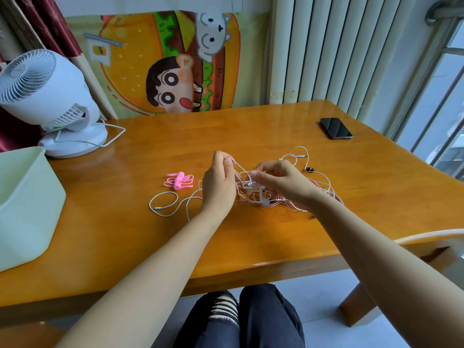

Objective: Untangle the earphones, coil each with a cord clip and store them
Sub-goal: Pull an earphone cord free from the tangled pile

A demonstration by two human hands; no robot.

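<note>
A tangle of earphone cords (273, 197), white and rose-gold, lies in the middle of the wooden table (125, 234). My left hand (219, 183) pinches a white cord raised above the tangle. To its right, my right hand (278, 180) pinches white cord at the knot. A loose white loop (163, 203) with a plug trails off to the left. Another white loop (297, 154) and a dark earbud (309, 169) lie behind my right hand. One pink earphone, coiled and clipped (179, 181), rests left of my left hand.
A pale green bin (25, 204) stands at the table's left edge. Behind it is a white desk fan (50, 101) with its cable. A dark phone (336, 128) lies at the far right. A chair back (426, 237) shows at the right.
</note>
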